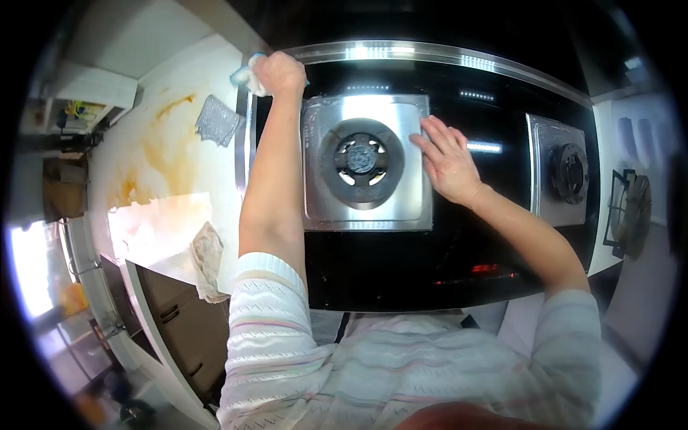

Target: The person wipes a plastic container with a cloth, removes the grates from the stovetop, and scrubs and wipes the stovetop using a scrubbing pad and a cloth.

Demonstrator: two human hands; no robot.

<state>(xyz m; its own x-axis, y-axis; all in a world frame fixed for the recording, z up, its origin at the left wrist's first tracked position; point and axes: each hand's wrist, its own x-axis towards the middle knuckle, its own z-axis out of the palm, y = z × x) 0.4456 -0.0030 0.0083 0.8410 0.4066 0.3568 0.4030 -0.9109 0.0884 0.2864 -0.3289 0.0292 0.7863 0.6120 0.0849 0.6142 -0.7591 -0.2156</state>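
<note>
My left hand [282,74] is closed around a crumpled white cloth with blue edges [252,76]. It presses down at the far left corner of the black glass cooktop [373,269], by the metal back rail. My right hand [450,163] is open, fingers spread, its fingertips at the right edge of the square steel burner plate [315,193]. In the middle of that plate sits a round dark burner [362,159] with its pan support off. Whether the right palm rests on the glass I cannot tell.
A white counter [165,100] with brown stains [154,161] adjoins on the left, holding a grey mesh cloth [217,120] and a beige rag [208,259]. A second burner [571,172] is at right. Beyond it lies a black pan support [622,215]. Red digits [485,269] glow near the front.
</note>
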